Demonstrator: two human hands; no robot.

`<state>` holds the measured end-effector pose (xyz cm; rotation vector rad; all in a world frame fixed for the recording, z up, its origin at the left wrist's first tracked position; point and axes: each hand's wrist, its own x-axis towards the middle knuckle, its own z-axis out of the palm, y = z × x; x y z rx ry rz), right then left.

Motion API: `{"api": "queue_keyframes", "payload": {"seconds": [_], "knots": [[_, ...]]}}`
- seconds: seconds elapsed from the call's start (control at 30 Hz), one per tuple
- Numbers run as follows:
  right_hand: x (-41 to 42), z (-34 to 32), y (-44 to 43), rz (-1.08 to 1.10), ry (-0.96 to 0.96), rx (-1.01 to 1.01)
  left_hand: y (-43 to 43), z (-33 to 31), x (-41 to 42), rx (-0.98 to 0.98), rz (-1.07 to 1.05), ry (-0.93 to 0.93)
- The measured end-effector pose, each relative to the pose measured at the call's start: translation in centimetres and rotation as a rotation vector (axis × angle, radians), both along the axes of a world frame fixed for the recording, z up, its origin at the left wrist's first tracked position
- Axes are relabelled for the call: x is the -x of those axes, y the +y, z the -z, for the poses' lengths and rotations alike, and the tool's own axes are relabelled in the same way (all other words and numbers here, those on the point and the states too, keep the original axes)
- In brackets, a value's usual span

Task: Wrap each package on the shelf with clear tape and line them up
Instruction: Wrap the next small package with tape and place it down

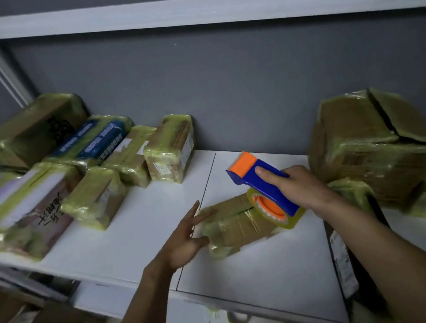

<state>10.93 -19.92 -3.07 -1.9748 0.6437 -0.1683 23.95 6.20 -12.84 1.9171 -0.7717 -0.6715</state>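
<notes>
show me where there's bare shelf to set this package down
Bare shelf lies between the wrapped row and the package at the left hand, and along the front edge before it. A strip by the wall behind the dispenser is free too. Crowded: the left end and around the big box.

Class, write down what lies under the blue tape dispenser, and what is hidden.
Under the tape dispenser, gripped by the right hand, lies a small taped package on the shelf. The tape roll hides the package's end beneath it.
</notes>
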Motion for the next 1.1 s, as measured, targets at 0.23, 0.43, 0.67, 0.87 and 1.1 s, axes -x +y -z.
{"api": "queue_keyframes", "payload": {"seconds": [0.23, 0.43, 0.67, 0.87, 1.1], "knots": [[-0.5, 0.1, 0.5, -0.105, 0.089, 0.07, -0.9, 0.9, 3.7, -0.085, -0.028, -0.489], [-0.5, 0.4, 0.7, -0.286, 0.181, 0.11, -0.1, 0.6, 5.0, -0.138, 0.177, -0.445], [0.3, 2.0, 1.3, -0.273, 0.225, 0.229, -0.3, 0.0, 6.5, 0.201, -0.232, 0.015], [1.0, 1.2, 0.6, -0.297, 0.104, 0.262, -2.1, -3.9, 5.9, 0.282, -0.435, 0.318], [2.2, 0.1, -0.3, -0.382, -0.021, 0.255, -3.3, -5.9, 6.9, 0.346, -0.416, 0.336]]}}
